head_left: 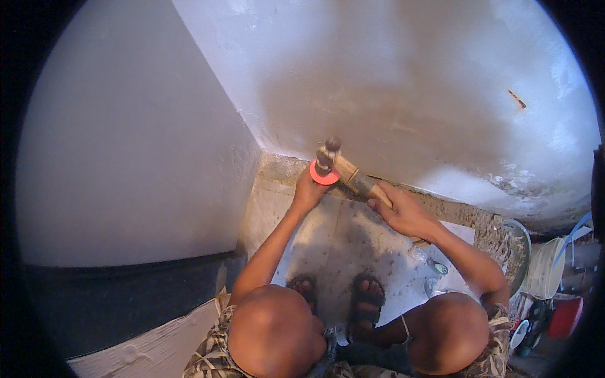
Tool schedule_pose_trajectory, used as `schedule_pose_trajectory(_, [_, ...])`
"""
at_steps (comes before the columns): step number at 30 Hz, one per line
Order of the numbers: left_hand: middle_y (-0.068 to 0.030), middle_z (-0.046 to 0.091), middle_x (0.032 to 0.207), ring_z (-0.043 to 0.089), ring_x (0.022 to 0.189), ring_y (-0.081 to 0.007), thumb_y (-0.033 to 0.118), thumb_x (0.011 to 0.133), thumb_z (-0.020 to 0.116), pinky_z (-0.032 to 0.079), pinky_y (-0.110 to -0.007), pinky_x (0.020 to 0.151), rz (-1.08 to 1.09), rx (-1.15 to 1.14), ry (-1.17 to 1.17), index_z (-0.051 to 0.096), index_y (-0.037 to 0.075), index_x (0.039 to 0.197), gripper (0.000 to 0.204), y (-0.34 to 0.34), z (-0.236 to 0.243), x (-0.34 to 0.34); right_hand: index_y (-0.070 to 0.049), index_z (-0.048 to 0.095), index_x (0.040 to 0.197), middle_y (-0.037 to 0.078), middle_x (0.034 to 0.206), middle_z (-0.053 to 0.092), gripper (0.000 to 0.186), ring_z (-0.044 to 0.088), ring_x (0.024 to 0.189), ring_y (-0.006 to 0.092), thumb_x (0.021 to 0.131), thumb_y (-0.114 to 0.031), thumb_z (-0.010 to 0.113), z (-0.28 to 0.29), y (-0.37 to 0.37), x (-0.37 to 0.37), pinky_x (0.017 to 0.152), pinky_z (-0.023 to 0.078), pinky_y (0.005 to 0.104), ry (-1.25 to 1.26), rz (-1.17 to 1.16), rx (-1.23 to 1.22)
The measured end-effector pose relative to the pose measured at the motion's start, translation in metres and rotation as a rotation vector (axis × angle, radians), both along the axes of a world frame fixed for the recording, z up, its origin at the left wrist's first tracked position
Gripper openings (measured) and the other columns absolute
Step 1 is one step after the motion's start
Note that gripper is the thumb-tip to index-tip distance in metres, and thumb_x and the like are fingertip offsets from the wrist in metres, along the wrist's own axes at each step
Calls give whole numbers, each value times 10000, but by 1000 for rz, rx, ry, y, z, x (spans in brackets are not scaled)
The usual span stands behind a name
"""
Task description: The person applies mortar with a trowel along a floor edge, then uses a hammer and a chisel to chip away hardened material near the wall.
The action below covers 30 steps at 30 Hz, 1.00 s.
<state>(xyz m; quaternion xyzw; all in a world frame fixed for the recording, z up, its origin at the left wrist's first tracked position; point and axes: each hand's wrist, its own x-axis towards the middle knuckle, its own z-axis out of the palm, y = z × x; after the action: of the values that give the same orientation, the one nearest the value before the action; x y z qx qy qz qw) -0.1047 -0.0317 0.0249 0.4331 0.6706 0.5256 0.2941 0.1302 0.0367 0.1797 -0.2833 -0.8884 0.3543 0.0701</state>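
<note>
My right hand [403,211] is wrapped round the wooden handle of a ball-peen hammer [354,176]. The dark hammer head lies over the top of a chisel with a round orange-pink hand guard [326,181]. Below that guard, my left hand [307,192] is closed round the chisel. The chisel's shaft and tip are hidden by the guard and my hand. Both hands are close to the foot of the wall, near the corner, where a rough, broken strip [280,169] runs along the base.
A pale, stained wall [391,82] rises in front, and a grey surface [132,157] stands at left. My sandalled feet [367,296] are on a dusty floor. A clear bottle [433,263] lies by my right forearm. Far right are a white bucket [543,268] and a red object [565,317].
</note>
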Motion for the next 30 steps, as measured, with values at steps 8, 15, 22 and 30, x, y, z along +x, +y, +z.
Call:
schedule_pose_trajectory(8, [-139, 647, 1125, 612, 1050, -301, 248, 793, 714, 474, -374, 888, -163, -11, 242, 599, 48, 1155, 430, 14, -19, -19, -25, 520, 988, 56, 688, 563, 442, 559, 570, 139, 930, -459, 577, 153, 7, -17, 505, 454, 293, 775, -293, -160])
schedule_pose_trajectory(15, [-134, 642, 1137, 611, 1049, -293, 270, 813, 686, 473, -375, 873, -239, 15, 230, 598, 55, 1154, 412, 19, -15, -16, -19, 496, 1198, 203, 854, 649, 378, 625, 765, 384, 927, -271, 572, -29, 20, 11, 700, 482, 463, 65, -32, 248])
schedule_pose_trajectory(22, [-149, 632, 1150, 595, 1076, -322, 268, 816, 673, 469, -384, 896, -182, 6, 223, 599, 63, 1155, 403, 15, -14, -17, -29, 549, 1072, 154, 797, 638, 345, 629, 688, 241, 941, -347, 565, 12, 3, 6, 677, 501, 380, 24, -344, -302])
schedule_pose_trajectory(30, [-158, 637, 1132, 589, 1081, -341, 302, 829, 653, 474, -400, 887, -192, -84, 223, 598, 71, 1140, 392, 10, -21, -19, -47, 525, 878, 84, 644, 530, 315, 481, 491, 170, 993, -318, 414, 181, 28, -34, 506, 443, 322, 1370, -135, -298])
